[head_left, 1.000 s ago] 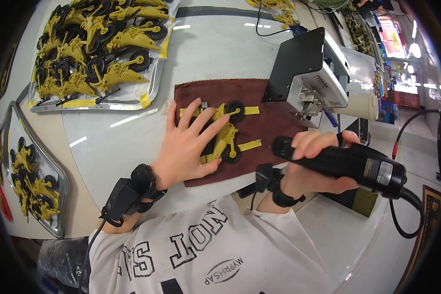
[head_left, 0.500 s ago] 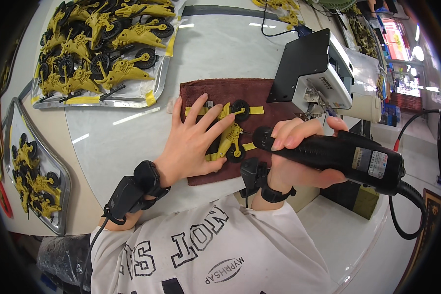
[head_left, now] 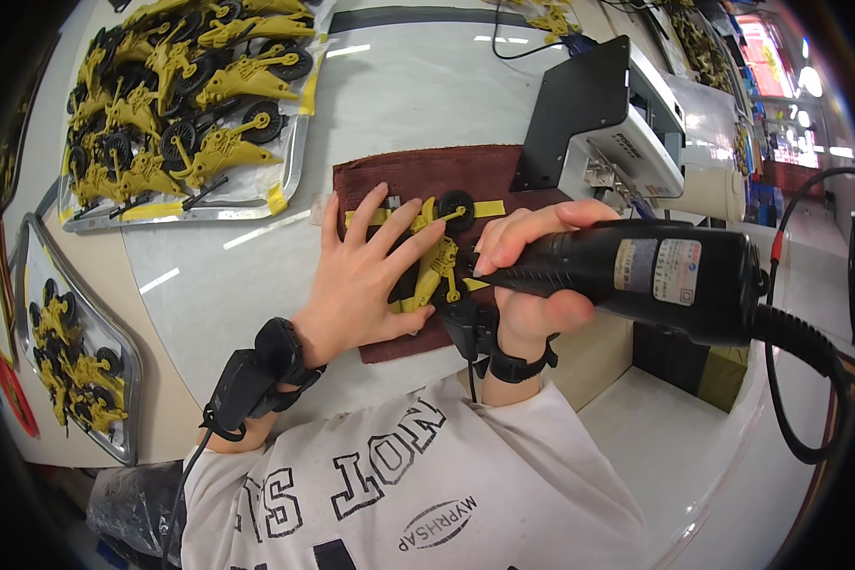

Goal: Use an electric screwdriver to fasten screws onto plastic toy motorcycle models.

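A yellow model motorcycle (head_left: 439, 263) with black wheels lies on a brown cloth (head_left: 408, 169) crossed by yellow strips. My left hand (head_left: 359, 271) is spread over it, fingers apart. The index finger and thumb press on its two ends, bracing it against the cloth. In my right hand (head_left: 532, 271) is a black corded electric screwdriver (head_left: 594, 266), held nearly level with the fingers wrapped round its front part. Its front end points left at the model's middle; whether the bit touches is too small to tell.
A tray (head_left: 290, 180) of several similar yellow models stands back left, with a smaller tray (head_left: 135, 399) of them at the left edge. Right of the cloth is a black-and-white boxy machine (head_left: 627, 157). The screwdriver's thick cord (head_left: 807, 356) loops at the far right.
My right hand has brought the screwdriver left, its front end now at the model's side. My left hand keeps its place on the model; the whole view has shifted slightly.
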`<state>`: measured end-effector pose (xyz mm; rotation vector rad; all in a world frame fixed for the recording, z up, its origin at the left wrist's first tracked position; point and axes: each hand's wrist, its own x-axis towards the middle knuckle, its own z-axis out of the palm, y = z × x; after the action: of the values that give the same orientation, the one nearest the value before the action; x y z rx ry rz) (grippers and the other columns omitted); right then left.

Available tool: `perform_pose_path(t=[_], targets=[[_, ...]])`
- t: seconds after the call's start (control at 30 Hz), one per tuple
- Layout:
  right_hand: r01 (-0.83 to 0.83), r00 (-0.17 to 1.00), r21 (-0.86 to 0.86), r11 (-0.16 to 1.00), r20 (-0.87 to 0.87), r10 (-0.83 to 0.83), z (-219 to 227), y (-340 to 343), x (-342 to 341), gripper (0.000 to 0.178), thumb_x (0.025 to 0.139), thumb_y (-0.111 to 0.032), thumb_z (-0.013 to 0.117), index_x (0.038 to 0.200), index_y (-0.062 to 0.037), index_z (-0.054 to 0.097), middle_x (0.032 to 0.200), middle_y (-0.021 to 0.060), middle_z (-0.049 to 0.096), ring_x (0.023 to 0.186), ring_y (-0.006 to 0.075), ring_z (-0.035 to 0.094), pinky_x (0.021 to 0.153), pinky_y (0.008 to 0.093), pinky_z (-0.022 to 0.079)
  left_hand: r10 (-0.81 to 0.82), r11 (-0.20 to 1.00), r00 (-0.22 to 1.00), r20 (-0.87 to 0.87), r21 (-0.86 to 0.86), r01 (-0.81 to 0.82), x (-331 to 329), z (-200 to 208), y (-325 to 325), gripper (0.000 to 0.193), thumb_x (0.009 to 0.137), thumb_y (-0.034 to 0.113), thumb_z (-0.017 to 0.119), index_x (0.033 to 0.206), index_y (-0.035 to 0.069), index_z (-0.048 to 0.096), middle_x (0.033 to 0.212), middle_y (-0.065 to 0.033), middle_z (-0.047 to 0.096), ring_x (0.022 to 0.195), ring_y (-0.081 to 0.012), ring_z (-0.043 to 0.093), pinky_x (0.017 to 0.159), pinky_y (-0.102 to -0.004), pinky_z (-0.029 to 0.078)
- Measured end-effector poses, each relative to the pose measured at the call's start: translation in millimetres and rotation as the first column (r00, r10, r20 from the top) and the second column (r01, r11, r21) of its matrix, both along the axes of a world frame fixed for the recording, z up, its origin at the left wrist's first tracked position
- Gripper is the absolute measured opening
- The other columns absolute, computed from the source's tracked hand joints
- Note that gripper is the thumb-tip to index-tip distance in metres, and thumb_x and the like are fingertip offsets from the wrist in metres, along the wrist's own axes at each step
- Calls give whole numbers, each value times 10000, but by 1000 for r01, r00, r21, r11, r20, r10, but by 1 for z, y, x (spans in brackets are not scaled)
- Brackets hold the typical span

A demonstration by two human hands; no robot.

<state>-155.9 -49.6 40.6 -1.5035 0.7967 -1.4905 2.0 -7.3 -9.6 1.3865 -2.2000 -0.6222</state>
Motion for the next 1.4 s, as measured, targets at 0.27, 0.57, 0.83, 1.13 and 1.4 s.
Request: perform_pose_path(t=[0.27,0.57,0.83,1.13,1.4], targets=[[618,786,-240,748,182,-591,71,-2,-74,805,753,-751,394,1161,-58,380,567,98,500,422,181,457,420,307,384,-2,1000,1000,-19,-14,1,-4,1,1,768,561,430,708,1252,189,478,1403,-94,328,1276,-365,261,1020,-592,116],[716,696,-158,681,77,-714,63,-47,-80,731,734,-739,461,1068,-89,444,611,61,499,515,157,464,517,304,418,-7,999,1000,3,-32,7,-6,-1,0,779,566,443,704,1252,159,470,1263,-94,432,1246,-361,285,1028,-577,107],[654,756,-203,728,154,-636,66,-23,-88,738,746,-764,388,1066,-100,439,568,55,535,462,159,466,496,342,412,11,1000,999,-33,-28,-12,-4,1,1,768,560,396,726,1250,189,461,1267,-73,422,1235,-338,305,1023,-591,117],[711,698,-174,681,59,-713,67,-50,-78,703,773,-730,400,1059,-89,425,578,67,501,476,178,467,533,352,443,2,1000,999,-34,-19,-3,-4,3,3,775,562,381,728,1261,186,455,1381,-73,350,1248,-343,292,1018,-596,127],[160,956,-61,985,260,-139,38,27,-62,750,809,-640,459,1236,-41,312,578,131,505,426,228,469,419,374,403,-5,1000,1000,-14,-14,5,-3,2,-1,799,574,412,717,1280,155,444,1389,-83,350,1263,-358,279,1019,-592,116]])
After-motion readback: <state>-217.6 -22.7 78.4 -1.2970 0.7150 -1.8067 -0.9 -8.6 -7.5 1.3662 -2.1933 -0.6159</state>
